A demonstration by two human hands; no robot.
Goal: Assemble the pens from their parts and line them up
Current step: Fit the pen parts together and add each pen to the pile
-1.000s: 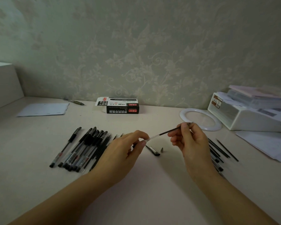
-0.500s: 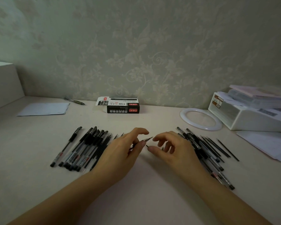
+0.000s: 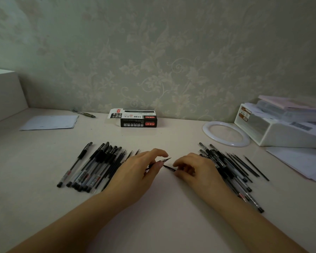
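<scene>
My left hand (image 3: 137, 176) pinches a pen barrel with its refill tip (image 3: 166, 160) pointing up and right, just above the table. My right hand (image 3: 195, 170) lies low on the table beside it, its curled fingers on a small black pen part (image 3: 169, 168). A row of assembled black pens (image 3: 91, 167) lies to the left. A heap of loose barrels and refills (image 3: 232, 165) lies to the right, partly under my right wrist.
A black pen box (image 3: 138, 120) stands at the back centre. A white ring (image 3: 226, 134), a white storage box (image 3: 281, 128) and papers (image 3: 299, 161) are at the right. A paper sheet (image 3: 49, 122) and one pen (image 3: 84, 113) lie back left.
One second ago my right hand held a refill up and fed it into the barrel. It has since dropped to the table and closed on the small black part.
</scene>
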